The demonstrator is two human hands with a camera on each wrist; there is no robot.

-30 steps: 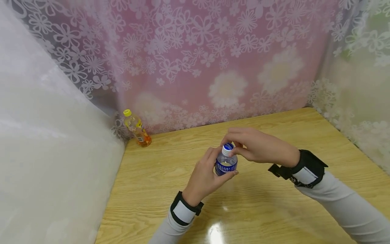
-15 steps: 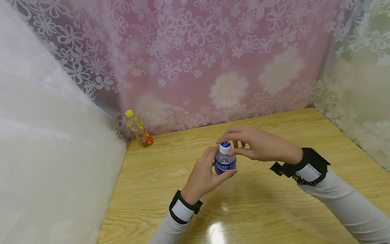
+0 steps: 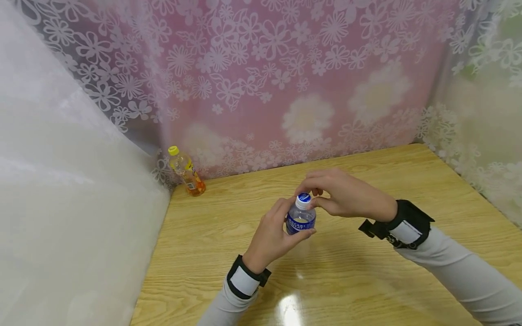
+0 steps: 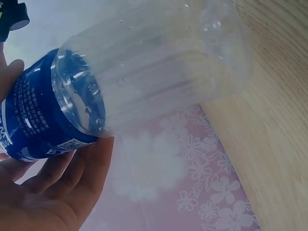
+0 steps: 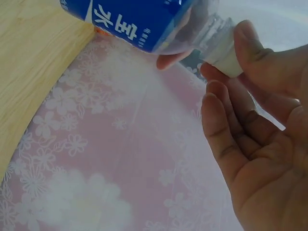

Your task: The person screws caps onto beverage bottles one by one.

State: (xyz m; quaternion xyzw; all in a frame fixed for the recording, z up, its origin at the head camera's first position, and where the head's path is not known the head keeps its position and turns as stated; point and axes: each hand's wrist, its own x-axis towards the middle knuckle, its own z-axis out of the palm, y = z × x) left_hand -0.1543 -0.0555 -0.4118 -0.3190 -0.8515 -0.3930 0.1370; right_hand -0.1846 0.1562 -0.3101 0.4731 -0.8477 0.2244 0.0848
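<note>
A clear plastic drink bottle (image 3: 300,222) with a blue label is held upright over the table in the head view. My left hand (image 3: 271,233) grips it round the label, thumb across the near side. In the left wrist view the clear lower part of the bottle (image 4: 159,67) looks hollow, with droplets on its wall. At the neck is a white cap (image 5: 230,60) with a blue top, and my right hand (image 3: 340,194) pinches it between thumb and forefinger. The other right fingers curl loosely below the cap in the right wrist view.
A second bottle (image 3: 187,174) with a yellow cap and some orange-coloured contents stands at the table's back left corner. Flowered pink sheeting (image 3: 253,90) hangs behind the wooden table (image 3: 212,244). Whitish sheeting (image 3: 73,203) closes off the left side.
Half a second ago my right fingers were spread looser over the cap; now they have closed back on it. The bottle has shifted slightly towards me since then, still in my left hand.
</note>
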